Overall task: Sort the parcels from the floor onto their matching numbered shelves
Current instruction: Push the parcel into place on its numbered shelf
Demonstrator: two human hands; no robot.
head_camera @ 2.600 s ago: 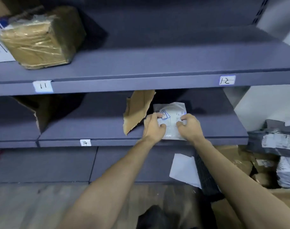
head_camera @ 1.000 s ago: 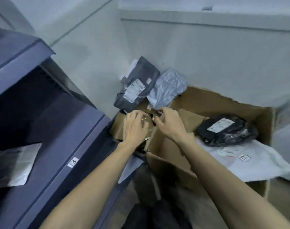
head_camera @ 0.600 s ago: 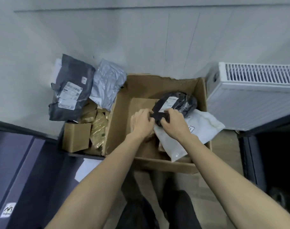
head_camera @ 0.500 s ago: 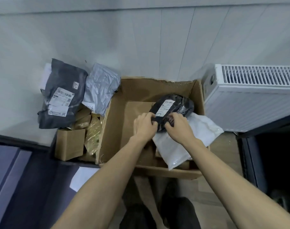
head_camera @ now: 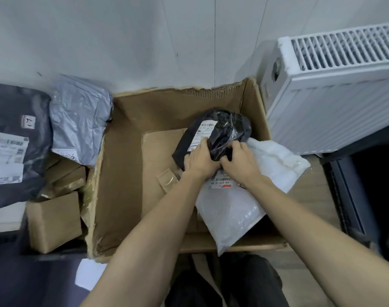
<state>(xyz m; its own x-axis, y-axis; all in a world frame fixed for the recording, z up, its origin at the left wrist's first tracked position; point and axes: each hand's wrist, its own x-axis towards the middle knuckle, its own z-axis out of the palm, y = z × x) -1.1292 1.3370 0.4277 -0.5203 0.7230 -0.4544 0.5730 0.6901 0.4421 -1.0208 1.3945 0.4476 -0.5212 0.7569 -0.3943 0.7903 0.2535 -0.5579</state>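
Left hand (head_camera: 200, 159) curled round the near end of the black parcel (head_camera: 222, 129), fingers clamped on its wrap. Right hand (head_camera: 239, 162) just beside, fingertips pinching the same wrap. Sits toward the cardboard box's (head_camera: 122, 173) far right corner, atop a white mailer (head_camera: 244, 200).

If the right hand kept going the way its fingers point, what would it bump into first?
The right hand already grips the black parcel, so it meets that first. Beyond it probably comes the cardboard box's far wall, though depth is hard to judge.
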